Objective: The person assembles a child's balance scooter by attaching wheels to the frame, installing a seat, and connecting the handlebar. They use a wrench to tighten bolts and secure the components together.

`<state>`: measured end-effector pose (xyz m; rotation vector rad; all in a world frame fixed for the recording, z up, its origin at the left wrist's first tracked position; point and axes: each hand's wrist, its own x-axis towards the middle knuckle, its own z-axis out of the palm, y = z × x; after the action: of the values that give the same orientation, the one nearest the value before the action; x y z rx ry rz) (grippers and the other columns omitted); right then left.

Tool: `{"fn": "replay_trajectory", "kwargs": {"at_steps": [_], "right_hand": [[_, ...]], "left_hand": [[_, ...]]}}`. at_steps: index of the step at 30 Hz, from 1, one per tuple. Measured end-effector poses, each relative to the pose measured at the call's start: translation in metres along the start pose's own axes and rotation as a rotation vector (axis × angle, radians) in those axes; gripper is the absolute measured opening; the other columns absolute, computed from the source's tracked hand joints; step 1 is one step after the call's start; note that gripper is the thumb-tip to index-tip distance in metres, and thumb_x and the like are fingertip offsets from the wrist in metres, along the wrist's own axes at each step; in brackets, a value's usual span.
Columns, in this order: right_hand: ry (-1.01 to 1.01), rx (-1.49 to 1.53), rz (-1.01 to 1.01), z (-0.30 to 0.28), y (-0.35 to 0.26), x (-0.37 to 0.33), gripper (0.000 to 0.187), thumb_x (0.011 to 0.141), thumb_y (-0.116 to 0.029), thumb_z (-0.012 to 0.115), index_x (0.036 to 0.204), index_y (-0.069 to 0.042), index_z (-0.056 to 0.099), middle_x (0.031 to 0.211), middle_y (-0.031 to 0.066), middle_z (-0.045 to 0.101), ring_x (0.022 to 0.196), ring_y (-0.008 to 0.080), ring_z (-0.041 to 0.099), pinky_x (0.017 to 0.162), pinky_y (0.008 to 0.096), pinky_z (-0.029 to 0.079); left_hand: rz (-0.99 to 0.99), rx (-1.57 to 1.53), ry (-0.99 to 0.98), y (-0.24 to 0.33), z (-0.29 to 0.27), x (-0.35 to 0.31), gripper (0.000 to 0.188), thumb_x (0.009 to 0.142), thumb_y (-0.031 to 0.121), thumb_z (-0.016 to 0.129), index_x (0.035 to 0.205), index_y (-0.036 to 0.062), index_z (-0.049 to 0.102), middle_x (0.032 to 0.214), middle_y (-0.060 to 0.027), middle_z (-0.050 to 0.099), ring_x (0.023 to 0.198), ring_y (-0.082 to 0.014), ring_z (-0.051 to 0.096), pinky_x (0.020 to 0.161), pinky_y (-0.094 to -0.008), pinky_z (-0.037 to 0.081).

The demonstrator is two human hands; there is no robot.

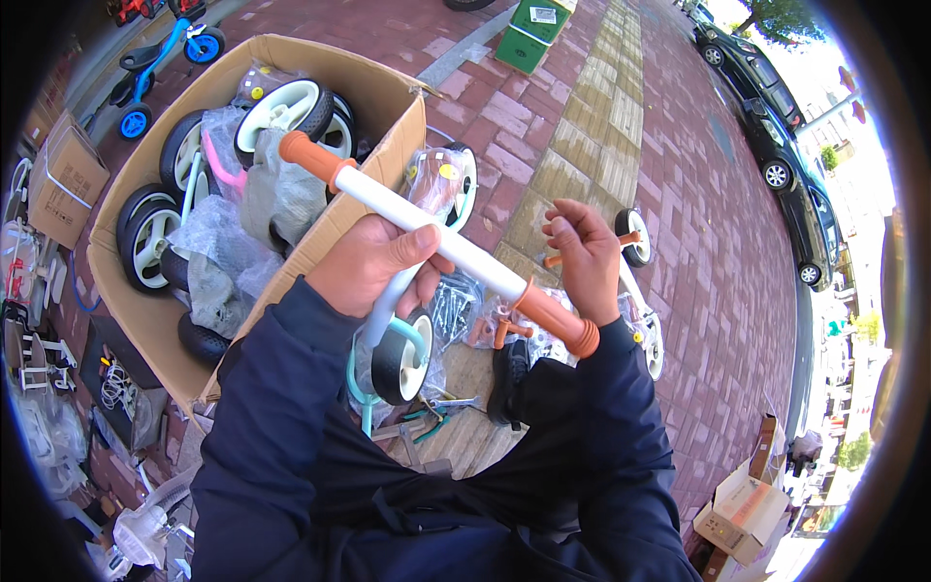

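Observation:
My left hand (373, 262) is closed around the white handlebar (427, 225) where its stem runs down. The bar slants across in front of me, with an orange-brown grip (312, 155) at its far left end and another (555, 317) at its near right end. Below the stem stands a mint-green bike frame (361, 393) with a black-and-white wheel (405, 361); whether stem and frame are joined I cannot tell. Raised just beyond the right grip, my right hand (589, 260) has its fingers bent in together. What they hold, if anything, is hidden.
At left a big open carton (373, 160) holds several wheels and plastic-wrapped parts. Pliers (427, 422), bagged bolts (456, 315) and a black shoe (509, 381) lie close to me. Beyond are another small bike's wheel (635, 238), a green box (531, 34) and parked cars (766, 145).

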<state>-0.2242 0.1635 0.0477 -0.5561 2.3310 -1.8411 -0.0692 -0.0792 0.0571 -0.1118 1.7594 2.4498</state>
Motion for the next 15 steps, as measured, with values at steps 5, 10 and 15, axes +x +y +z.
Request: {"fn": "replay_trajectory", "kwargs": {"at_steps": [5,10,15], "right_hand": [[-0.355,-0.402,-0.471,0.012,-0.021,-0.039,0.063,0.079,-0.008,0.081,0.138,-0.005,0.058,0.134,0.0188,0.061,0.118,0.0356,0.064,0.097,0.0420,0.054],[-0.430,-0.473,-0.142,0.017,0.058,-0.022,0.039,0.086,-0.019,0.073,0.120,-0.001,0.069,0.109,0.0221,0.071,0.099,0.0408,0.069,0.088,0.0433,0.055],[-0.519,-1.003,0.147,-0.050,0.199,-0.005,0.035,0.089,-0.034,0.063,0.103,-0.004,0.076,0.101,0.0231,0.073,0.096,0.0419,0.069,0.086,0.0468,0.055]], "left_hand": [[-0.076,0.265,0.010,-0.007,0.008,0.000,0.062,0.106,0.060,0.043,0.095,0.0024,0.063,0.067,0.0001,0.058,0.050,-0.0056,0.050,0.048,-0.0201,0.040],[0.137,-0.003,0.261,-0.005,-0.002,-0.002,0.063,0.105,0.062,0.044,0.097,0.0029,0.063,0.064,0.0007,0.056,0.049,-0.0070,0.050,0.047,-0.0225,0.040],[0.283,-0.135,0.565,0.020,-0.048,-0.017,0.060,0.106,0.060,0.039,0.104,0.0046,0.062,0.062,0.0013,0.054,0.047,-0.0082,0.050,0.046,-0.0242,0.045]]}}
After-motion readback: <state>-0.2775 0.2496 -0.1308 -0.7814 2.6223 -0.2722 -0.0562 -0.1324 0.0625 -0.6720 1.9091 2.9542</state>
